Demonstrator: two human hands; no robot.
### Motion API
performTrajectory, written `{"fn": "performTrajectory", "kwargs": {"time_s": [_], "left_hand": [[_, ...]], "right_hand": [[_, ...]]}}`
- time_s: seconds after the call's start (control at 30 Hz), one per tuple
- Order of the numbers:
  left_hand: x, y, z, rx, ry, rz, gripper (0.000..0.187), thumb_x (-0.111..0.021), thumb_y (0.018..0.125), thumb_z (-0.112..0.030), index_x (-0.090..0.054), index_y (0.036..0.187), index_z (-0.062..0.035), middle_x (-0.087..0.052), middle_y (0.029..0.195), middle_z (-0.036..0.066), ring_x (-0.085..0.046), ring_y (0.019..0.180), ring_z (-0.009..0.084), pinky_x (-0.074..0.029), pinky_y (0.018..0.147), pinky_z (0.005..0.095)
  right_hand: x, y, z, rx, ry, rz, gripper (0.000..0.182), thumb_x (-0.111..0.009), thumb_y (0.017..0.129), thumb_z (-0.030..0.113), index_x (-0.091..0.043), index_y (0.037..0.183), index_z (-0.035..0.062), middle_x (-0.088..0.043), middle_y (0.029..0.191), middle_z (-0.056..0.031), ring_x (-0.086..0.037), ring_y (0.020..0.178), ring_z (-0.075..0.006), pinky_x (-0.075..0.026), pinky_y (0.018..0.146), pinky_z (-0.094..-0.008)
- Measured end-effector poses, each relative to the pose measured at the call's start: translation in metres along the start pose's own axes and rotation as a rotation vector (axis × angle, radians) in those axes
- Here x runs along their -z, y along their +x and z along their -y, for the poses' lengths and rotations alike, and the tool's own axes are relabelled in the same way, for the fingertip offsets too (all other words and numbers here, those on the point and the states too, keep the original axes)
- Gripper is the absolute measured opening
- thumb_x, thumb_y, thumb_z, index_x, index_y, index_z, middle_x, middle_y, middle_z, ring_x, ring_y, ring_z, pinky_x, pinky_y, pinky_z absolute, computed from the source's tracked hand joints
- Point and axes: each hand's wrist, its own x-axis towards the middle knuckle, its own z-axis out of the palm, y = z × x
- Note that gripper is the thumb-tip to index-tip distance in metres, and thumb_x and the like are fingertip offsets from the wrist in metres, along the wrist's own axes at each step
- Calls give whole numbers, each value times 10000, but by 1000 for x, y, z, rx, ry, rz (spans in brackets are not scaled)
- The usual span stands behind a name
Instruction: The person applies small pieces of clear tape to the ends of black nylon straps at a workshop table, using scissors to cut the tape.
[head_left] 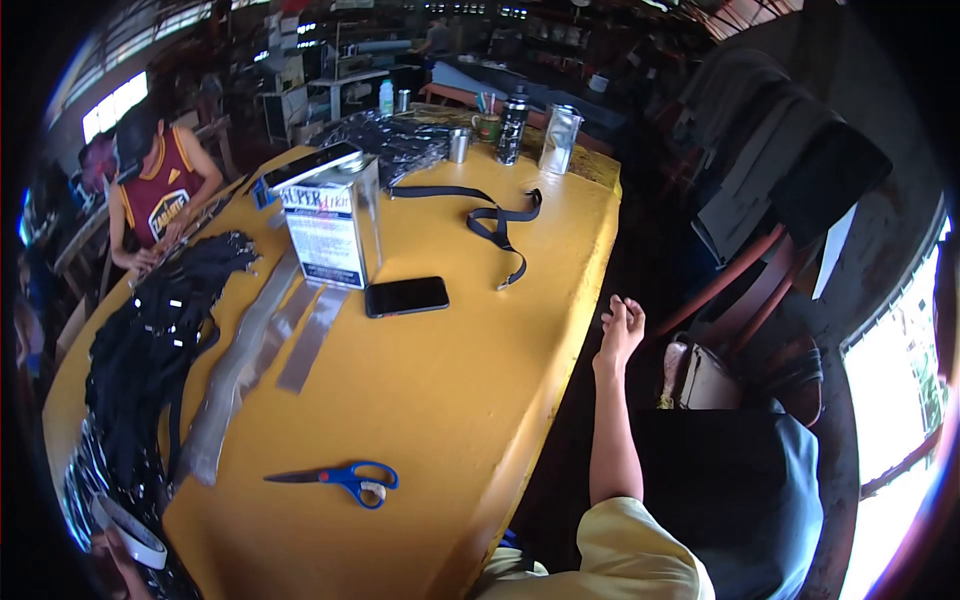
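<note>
At the lower left edge, my left hand (pixel 118 562) is partly cut off, its fingers closed on a white roll of tape (pixel 137 536) beside black straps (pixel 150 340) heaped along the table. Off the table's right side, my right hand (pixel 622 328) is raised with loosely curled fingers, some apart, and I see nothing in it. Blue-handled scissors (pixel 352 482) lie on the yellow table (pixel 420 400). Grey strips (pixel 250 350) stretch next to the straps. A phone (pixel 407 297) rests near a rectangular cement can (pixel 325 235), with a flat dark device (pixel 312 165) on top.
A thin black strap (pixel 495 225) lies looped further back. Beyond it stand a black bottle (pixel 512 125), a metal can (pixel 560 138) and a small metal cup (pixel 459 146). Another person (pixel 165 190) works at the left edge. Dark material (pixel 770 150) hangs at the right.
</note>
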Motion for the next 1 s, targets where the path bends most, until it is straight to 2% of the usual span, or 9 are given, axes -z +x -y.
{"fn": "performTrajectory", "kwargs": {"time_s": [0.03,0.2,0.3,0.4,0.43,0.5,0.57,0.67,1.0], "left_hand": [[-2,2,3,-60,46,-10,1068,-817,799,-218,-83,1567,-105,-433,1487,167,-543,719,84,-368,515,169],[-18,-6,-20,62,-154,-18,1084,-800,804,-175,-36,1574,-154,-368,1538,167,-541,715,82,-360,509,156],[-21,-15,-24,1,-138,126,1068,-730,827,10,16,1565,-187,-378,1498,210,-576,1143,287,-594,738,267],[-44,-25,-29,-55,-97,-19,940,-702,853,-132,-93,1569,-102,-348,1525,255,-593,581,115,-470,533,162],[-45,-33,-21,-66,-128,-7,953,-688,843,-109,-71,1569,-97,-327,1533,265,-617,608,118,-477,533,167],[-46,-37,-19,-151,-255,105,1032,-670,774,29,-15,1560,-99,-294,1473,397,-639,1074,329,-556,614,214],[-39,-34,-16,-185,-289,207,1123,-701,751,70,48,1562,-135,-222,1508,390,-346,1397,433,-583,678,246],[-35,-26,-26,-194,-334,283,1108,-673,793,133,12,1574,-253,-146,1540,375,-347,1397,442,-587,695,258],[-35,-33,-26,-307,-278,356,1143,-693,778,146,52,1565,-219,-172,1501,420,-427,1336,459,-597,678,268]], "right_hand": [[-10,-15,10,68,62,67,262,-703,877,150,-572,1088,69,-646,868,-5,-556,658,-62,-402,593,-204],[-92,-134,102,218,257,710,153,-585,929,-31,-591,1064,41,-649,945,-25,-635,878,-104,-519,796,-268],[-128,-205,148,474,215,1173,233,-586,813,-98,-620,1015,13,-674,875,-43,-665,804,-118,-526,769,-278],[-139,-244,178,483,267,1436,250,-694,835,10,-631,1076,13,-666,912,-74,-655,845,-142,-523,747,-309],[-147,-266,190,493,318,1529,260,-716,837,33,-631,1082,12,-664,918,-83,-656,848,-155,-523,746,-321],[-160,-295,199,513,400,1643,290,-733,840,61,-629,1104,3,-665,912,-91,-659,839,-183,-524,747,-334],[-169,-313,207,503,424,1746,359,-749,823,37,-626,1157,-6,-690,996,-103,-678,895,-195,-531,801,-330],[-176,-332,221,497,400,1853,412,-776,803,48,-633,1188,19,-709,1040,-98,-685,937,-192,-528,824,-320],[-181,-348,243,740,301,1984,467,-754,807,79,-599,1247,50,-703,1019,-104,-679,927,-287,-544,830,-387]]}}
